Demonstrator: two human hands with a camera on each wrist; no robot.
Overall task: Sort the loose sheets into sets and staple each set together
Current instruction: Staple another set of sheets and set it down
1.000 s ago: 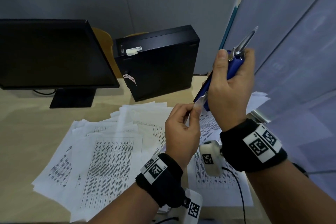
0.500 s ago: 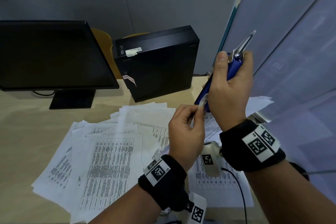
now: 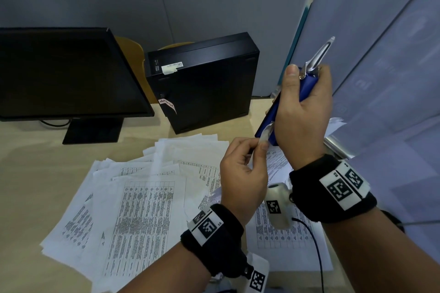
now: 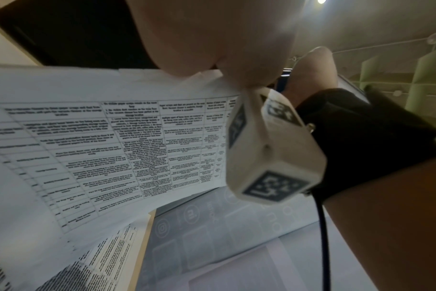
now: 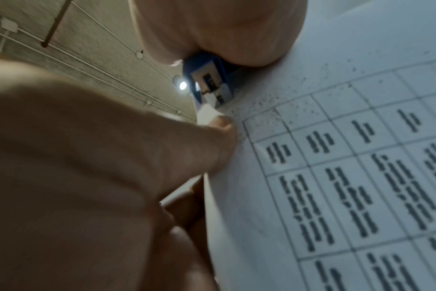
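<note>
My right hand point(image 3: 302, 112) grips a blue stapler point(image 3: 308, 83) raised above the desk, its metal arm point(image 3: 319, 54) swung open and pointing up. My left hand point(image 3: 259, 145) pinches a small pale strip point(image 3: 265, 134) at the stapler's lower end. In the right wrist view the strip point(image 5: 207, 114) meets the stapler's open front point(image 5: 207, 78), with the left hand's fingertips point(image 5: 222, 126) on it. Loose printed sheets point(image 3: 142, 197) lie fanned out on the desk below. A table-printed sheet point(image 4: 112, 137) fills the left wrist view.
A black monitor point(image 3: 59, 74) stands at the back left and a black computer case point(image 3: 202, 83) behind the sheets. A grey partition point(image 3: 381, 54) closes off the right side. Bare wooden desk point(image 3: 23, 173) shows to the left of the sheets.
My left hand has shifted slightly right and up with the strip, closer into the stapler's lower end. The right hand and stapler have barely moved.
</note>
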